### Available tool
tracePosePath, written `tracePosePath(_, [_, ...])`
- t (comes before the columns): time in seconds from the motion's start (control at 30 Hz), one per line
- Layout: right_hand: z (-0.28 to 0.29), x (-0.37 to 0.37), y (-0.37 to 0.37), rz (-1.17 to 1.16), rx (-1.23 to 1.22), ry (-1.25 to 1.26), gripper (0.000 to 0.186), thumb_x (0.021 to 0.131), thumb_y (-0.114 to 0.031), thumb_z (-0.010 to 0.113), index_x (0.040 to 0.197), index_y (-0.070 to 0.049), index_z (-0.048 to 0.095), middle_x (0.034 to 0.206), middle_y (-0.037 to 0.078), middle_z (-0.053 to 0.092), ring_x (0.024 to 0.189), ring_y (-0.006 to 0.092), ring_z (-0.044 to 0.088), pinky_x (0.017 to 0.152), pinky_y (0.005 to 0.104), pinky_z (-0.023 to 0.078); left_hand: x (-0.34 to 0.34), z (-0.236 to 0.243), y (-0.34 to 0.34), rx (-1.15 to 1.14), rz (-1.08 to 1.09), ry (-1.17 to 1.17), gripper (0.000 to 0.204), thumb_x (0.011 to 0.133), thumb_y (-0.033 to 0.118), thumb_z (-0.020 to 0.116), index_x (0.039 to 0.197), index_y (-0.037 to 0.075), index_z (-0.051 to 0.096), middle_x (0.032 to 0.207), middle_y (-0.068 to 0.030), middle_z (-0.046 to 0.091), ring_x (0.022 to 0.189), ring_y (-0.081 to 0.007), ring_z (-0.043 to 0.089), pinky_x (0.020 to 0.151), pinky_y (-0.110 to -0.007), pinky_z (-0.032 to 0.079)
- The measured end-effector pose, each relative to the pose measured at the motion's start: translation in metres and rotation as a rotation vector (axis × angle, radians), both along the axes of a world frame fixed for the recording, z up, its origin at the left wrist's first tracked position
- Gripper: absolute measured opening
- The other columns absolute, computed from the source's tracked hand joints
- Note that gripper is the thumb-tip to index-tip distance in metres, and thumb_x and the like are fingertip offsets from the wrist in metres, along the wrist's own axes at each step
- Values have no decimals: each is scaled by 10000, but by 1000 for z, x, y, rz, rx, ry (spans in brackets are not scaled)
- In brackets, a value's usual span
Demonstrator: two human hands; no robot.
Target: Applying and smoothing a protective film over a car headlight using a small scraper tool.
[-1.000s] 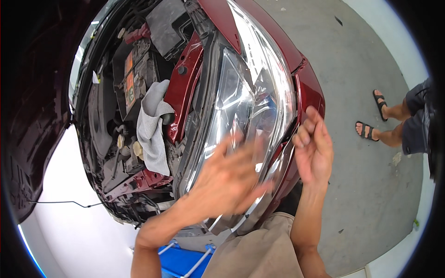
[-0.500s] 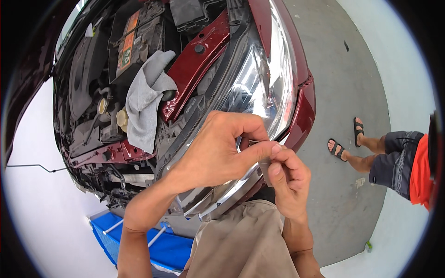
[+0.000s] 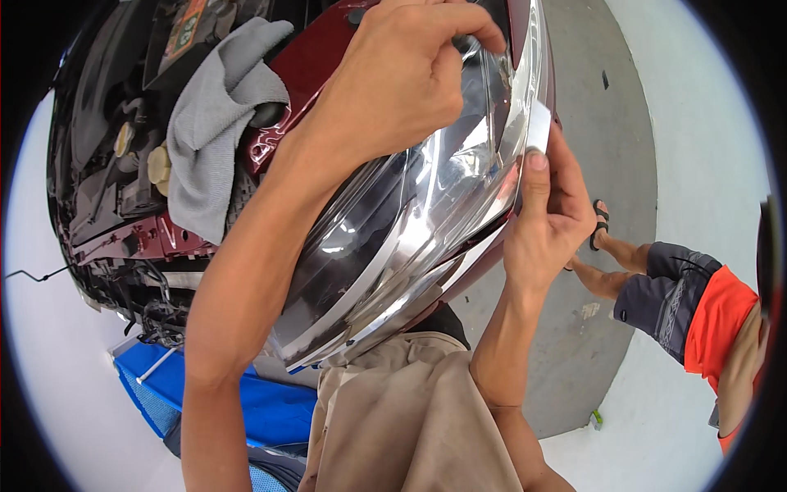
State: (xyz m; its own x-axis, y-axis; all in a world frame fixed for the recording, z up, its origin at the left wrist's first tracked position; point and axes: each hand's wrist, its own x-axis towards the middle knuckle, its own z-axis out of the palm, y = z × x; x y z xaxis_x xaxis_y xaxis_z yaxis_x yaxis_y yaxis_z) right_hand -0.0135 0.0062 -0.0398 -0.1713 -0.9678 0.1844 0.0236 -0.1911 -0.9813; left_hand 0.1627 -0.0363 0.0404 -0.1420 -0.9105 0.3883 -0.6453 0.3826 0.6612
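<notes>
My left hand (image 3: 410,74) is at the upper part of the glossy headlight (image 3: 426,213), its fingers bent toward the lens and partly hidden; I cannot make out whether they grip anything. My right hand (image 3: 549,213) pinches a small, pale, flat piece (image 3: 537,123) between thumb and fingers at the lamp's outer edge. Clear, shiny material with wrinkled reflections covers the lamp area. A grey cloth (image 3: 213,123) lies draped over the red body panel (image 3: 287,66) beside the lamp, left of my forearm.
The open engine bay (image 3: 106,197) fills the upper left. A blue folding frame with fabric (image 3: 262,402) is below it. Another person (image 3: 664,312) in dark shorts and orange top stands at the right, on a grey floor (image 3: 607,361) bordered by a white wall (image 3: 705,164).
My hands were together over the lower lamp; they have parted, the left moving up, the right up to the outer edge with the pale piece. The view has shifted over the car.
</notes>
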Motion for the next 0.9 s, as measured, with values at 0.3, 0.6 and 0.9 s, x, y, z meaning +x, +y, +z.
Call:
tracePosePath(0.3, [-14, -11, -24, 142, -52, 36, 385, 1005, -120, 626, 1338, 72, 592, 1174, 124, 695, 967, 110, 641, 873, 246, 510, 1, -10, 0, -80, -119, -26, 238, 775, -92, 542, 947, -45, 700, 971, -161, 596, 959, -300, 502, 836, -369, 424])
tracePosePath(0.6, [-11, -3, -20, 54, -124, 125, 313, 989, -97, 633, 1268, 42, 658, 897, -15, 596, 713, 25, 442, 603, 179, 316, 4, -12, -2, -112, -151, -70, 225, 784, -83, 546, 947, -59, 700, 983, -182, 598, 986, -330, 507, 860, -399, 446])
tracePosePath(0.9, [-6, -3, -20, 75, -102, 153, 351, 1011, -104, 604, 1313, 75, 611, 1160, 138, 702, 993, 138, 665, 870, 249, 520, 5, -18, -1, -141, -162, -74, 242, 800, -77, 567, 997, -51, 706, 1048, -199, 598, 1004, -339, 507, 905, -402, 446])
